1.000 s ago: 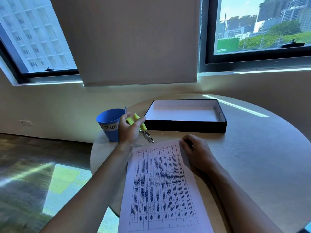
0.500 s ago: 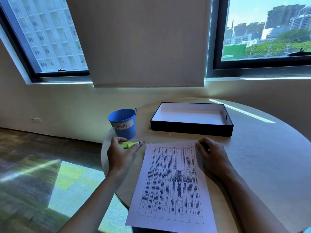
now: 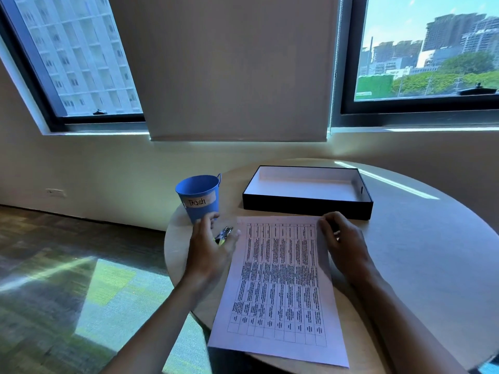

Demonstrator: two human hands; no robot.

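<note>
Your right grip (image 3: 344, 242) pinches the printed white paper sheet's (image 3: 280, 287) far right corner. Your left grip (image 3: 210, 255) covers the yellow-handled metal tool (image 3: 223, 235); I cannot tell whether it holds it. The sheet lies outside the black rectangular cardboard tray (image 3: 307, 209), so filing likely remains.

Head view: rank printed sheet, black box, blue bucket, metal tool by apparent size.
1. printed sheet: largest, though nearest the camera, so its lead over the box is unsure.
2. black box
3. blue bucket
4. metal tool: smallest, partly behind the left hand.
</note>
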